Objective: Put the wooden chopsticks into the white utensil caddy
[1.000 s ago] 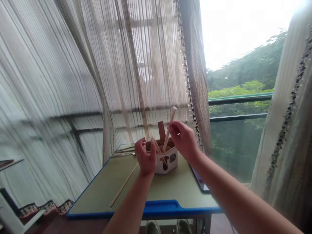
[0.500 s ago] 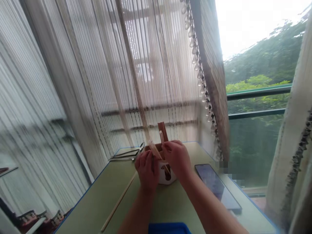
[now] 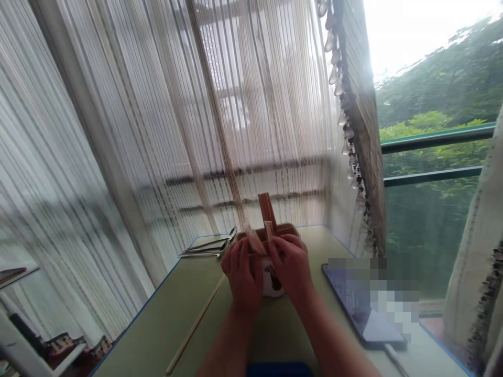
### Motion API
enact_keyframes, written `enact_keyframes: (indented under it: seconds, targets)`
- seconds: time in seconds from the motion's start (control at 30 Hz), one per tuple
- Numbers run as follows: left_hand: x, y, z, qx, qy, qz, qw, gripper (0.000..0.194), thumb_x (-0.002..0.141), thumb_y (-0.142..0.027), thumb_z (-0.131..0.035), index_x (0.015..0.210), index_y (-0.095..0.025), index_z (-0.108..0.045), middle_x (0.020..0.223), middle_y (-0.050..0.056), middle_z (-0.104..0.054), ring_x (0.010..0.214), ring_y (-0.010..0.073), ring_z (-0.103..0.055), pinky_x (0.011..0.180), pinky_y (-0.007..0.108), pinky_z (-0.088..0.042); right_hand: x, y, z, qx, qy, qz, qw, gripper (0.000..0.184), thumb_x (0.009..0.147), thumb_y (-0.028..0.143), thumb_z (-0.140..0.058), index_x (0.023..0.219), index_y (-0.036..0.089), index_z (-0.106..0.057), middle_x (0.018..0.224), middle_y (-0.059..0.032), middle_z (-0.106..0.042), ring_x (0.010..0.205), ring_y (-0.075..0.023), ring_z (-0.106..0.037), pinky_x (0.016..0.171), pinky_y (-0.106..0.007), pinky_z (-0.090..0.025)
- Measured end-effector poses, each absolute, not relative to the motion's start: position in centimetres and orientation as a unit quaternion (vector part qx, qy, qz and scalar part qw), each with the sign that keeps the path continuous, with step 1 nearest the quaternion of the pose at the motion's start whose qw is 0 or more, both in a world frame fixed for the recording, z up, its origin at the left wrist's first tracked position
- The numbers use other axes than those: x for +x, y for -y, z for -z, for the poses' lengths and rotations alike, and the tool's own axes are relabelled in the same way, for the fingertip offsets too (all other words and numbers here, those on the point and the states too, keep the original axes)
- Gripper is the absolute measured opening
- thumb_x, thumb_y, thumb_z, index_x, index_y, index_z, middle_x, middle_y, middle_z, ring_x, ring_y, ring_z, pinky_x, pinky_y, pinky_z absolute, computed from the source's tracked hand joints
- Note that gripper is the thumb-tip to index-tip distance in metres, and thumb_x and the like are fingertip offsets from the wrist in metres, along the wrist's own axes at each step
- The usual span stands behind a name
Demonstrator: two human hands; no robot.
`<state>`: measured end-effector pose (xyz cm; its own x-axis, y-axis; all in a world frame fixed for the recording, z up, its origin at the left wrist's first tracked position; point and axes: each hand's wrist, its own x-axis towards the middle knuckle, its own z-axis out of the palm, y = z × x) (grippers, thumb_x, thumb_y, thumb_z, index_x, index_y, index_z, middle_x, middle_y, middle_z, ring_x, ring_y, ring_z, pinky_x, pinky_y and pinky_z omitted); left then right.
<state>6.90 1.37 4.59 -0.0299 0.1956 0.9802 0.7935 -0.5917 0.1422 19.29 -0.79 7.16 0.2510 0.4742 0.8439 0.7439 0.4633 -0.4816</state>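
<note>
A white utensil holder point(image 3: 271, 290) with a brown rim and dividers stands on the table between my hands. My left hand point(image 3: 243, 275) is closed around its left side, with the fingertips over the rim. Beside those fingertips a bundle of thin pale sticks in clear wrapping point(image 3: 255, 242) leans in the holder. My right hand point(image 3: 291, 262) pinches a thin, pale wrapped stick point(image 3: 269, 229) above the holder; its lower end is hidden by my fingers. Brown chopsticks point(image 3: 267, 209) rise upright from the back compartment.
Several metal spoons and other cutlery point(image 3: 208, 247) lie at the far left. A long wooden stick point(image 3: 196, 324) rests on the table point(image 3: 157, 324) left of my arm. On the right lies a tablet point(image 3: 363, 309) with a cable point(image 3: 395, 358). A blue edge point(image 3: 280, 369) shows in front.
My right hand has lowered the thin wrapped stick towards the holder. My left hand stays at the holder's left side. The view has shifted slightly.
</note>
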Motion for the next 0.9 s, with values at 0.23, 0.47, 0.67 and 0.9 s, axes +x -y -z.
enact_keyframes:
  seconds: [0.23, 0.47, 0.67, 0.9]
  targets:
    - [6.9, -0.7, -4.6, -0.653, 0.384, 0.607, 0.24, 0.038, 0.084, -0.024, -0.047, 0.121, -0.016, -0.049, 0.115, 0.013, -0.055, 0.114, 0.0259, -0.044, 0.098, 0.045, -0.031, 19.7, 1.1, -6.6, -0.492, 0.62, 0.118, 0.6, 0.023, 0.083, 0.028, -0.049, 0.088, 0.019, -0.069, 0.084, -0.0079, -0.068, 0.095, -0.0232, -0.053, 0.088, -0.039, -0.041]
    - [6.7, -0.5, -4.2, -0.653, 0.392, 0.608, 0.224, 0.037, 0.084, -0.027, -0.046, 0.119, -0.016, -0.05, 0.115, 0.014, -0.054, 0.114, 0.026, -0.043, 0.098, 0.045, -0.03, 19.9, 1.1, -6.6, -0.468, 0.62, 0.097, 0.622, 0.023, 0.085, 0.029, -0.047, 0.088, 0.018, -0.066, 0.084, -0.0086, -0.066, 0.091, -0.0221, -0.054, 0.085, -0.039, -0.043]
    - [7.0, 0.0, -4.2, -0.64, 0.385, 0.623, 0.234, 0.043, 0.082, -0.026, -0.05, 0.122, -0.012, -0.045, 0.116, 0.017, -0.051, 0.114, 0.0264, -0.042, 0.098, 0.046, -0.03, 20.4, 2.7, -7.3, -0.44, 0.525, 0.094, 0.723, 0.018, 0.088, 0.027, -0.044, 0.088, 0.018, -0.059, 0.087, -0.0076, -0.063, 0.086, -0.0188, -0.057, 0.08, -0.036, -0.046]
    - [6.8, 1.1, -3.9, -0.654, 0.324, 0.654, 0.201, 0.031, 0.082, -0.026, -0.048, 0.11, -0.013, -0.05, 0.104, 0.015, -0.055, 0.101, 0.0243, -0.05, 0.089, 0.043, -0.037, 20.5, 5.4, -7.9, -0.299, 0.451, 0.185, 0.82, 0.015, 0.088, 0.018, -0.041, 0.101, 0.022, -0.046, 0.094, -0.0077, -0.06, 0.088, -0.0185, -0.061, 0.078, -0.039, -0.05]
